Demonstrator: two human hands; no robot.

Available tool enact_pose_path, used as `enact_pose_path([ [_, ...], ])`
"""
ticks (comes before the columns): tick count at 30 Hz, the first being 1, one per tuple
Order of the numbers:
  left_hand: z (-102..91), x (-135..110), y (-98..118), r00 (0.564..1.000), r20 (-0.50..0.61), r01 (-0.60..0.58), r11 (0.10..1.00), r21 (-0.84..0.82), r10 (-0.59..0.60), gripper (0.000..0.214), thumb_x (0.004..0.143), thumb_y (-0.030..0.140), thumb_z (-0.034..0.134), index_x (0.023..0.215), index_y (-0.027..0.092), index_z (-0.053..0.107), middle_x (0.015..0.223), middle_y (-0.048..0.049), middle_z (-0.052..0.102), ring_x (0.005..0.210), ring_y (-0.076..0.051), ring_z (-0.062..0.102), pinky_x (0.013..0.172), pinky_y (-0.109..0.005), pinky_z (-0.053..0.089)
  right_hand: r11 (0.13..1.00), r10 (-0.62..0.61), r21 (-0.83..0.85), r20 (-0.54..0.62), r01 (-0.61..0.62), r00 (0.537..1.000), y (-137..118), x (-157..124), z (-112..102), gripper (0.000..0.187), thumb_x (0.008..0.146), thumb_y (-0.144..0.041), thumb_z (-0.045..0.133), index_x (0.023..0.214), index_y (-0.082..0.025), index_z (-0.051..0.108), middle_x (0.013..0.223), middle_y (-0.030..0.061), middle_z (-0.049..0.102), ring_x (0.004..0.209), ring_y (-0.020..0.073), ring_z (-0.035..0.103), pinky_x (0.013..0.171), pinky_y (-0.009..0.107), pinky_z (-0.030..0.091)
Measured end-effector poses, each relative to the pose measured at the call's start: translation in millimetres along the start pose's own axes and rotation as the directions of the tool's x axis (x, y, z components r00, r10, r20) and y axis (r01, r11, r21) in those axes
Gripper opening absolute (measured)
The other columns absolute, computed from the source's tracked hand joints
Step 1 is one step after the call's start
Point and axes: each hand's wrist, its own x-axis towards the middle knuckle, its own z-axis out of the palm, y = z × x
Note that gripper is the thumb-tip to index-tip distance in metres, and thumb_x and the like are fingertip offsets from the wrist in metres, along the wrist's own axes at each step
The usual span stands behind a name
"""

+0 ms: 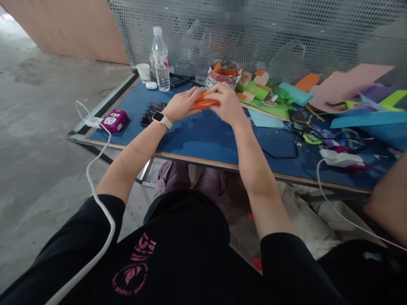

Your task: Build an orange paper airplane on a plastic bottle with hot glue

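Note:
Above the blue table [203, 142], a folded piece of orange paper [205, 102] is held between both hands. My left hand [184, 103], with a white-strapped watch [162, 120] at the wrist, grips the paper's left side. Its right side is pinched by my right hand [225, 101], fingers bent over the top edge. The fingers partly cover the paper, so its full folded shape is hidden. Just behind the hands stands a paper-covered container [211, 80] with orange scraps in it.
A water bottle [161, 63], a paper cup [144, 73] and a purple power socket [115, 120] stand at the left. Coloured paper [346, 87] and scraps pile up at the right. A white cable [92, 173] crosses my left arm. Another person's arm [389, 201] is at far right.

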Motion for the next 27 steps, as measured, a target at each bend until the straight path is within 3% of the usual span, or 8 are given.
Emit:
enact_pose_path([
  [9,2.4,3.3,2.5,0.997,-0.07,0.019,0.999,-0.037,-0.022,0.089,0.11,0.07,0.079,0.184,0.026,0.055,0.171,-0.0202,0.071,0.155,-0.048,0.074,0.132,-0.061,0.062,0.999,0.045,0.002,0.011,-0.045,0.999,4.2,-0.2,6.9,0.029,0.112,-0.064,0.08,0.109,-0.04,0.095,0.117,0.0123,0.085,0.134,0.0461,0.073,0.132,0.085,0.059],
  [17,-2.9,3.7,11.0,0.998,-0.062,0.012,0.999,-0.033,-0.014,0.086,0.114,0.071,0.074,0.185,0.027,0.055,0.173,-0.0207,0.071,0.158,-0.047,0.073,0.134,-0.059,0.061,0.999,-0.028,-0.046,0.001,0.028,1.0,17.9,-0.9,12.3,0.025,0.113,-0.06,0.081,0.115,-0.037,0.093,0.124,0.0139,0.085,0.141,0.0483,0.071,0.133,0.089,0.056],
  [24,-7.2,2.6,17.4,0.993,0.049,0.096,0.983,0.158,-0.105,0.091,0.119,0.065,0.069,0.195,0.026,0.039,0.183,-0.0238,0.063,0.163,-0.047,0.07,0.136,-0.059,0.059,0.989,-0.047,-0.143,0.002,0.047,0.999,19.1,-4.1,13.2,0.036,0.12,-0.059,0.068,0.127,-0.035,0.095,0.125,0.0136,0.087,0.141,0.0467,0.071,0.13,0.082,0.06],
  [27,-6.5,2.6,16.0,0.994,0.037,0.096,0.978,0.183,-0.105,0.091,0.119,0.063,0.07,0.196,0.027,0.037,0.184,-0.0233,0.062,0.162,-0.046,0.071,0.135,-0.058,0.06,0.987,-0.05,-0.155,-0.013,0.047,0.999,17.1,-3.8,10.9,0.038,0.119,-0.062,0.069,0.132,-0.035,0.094,0.13,0.0141,0.087,0.142,0.0487,0.071,0.129,0.086,0.058],
])
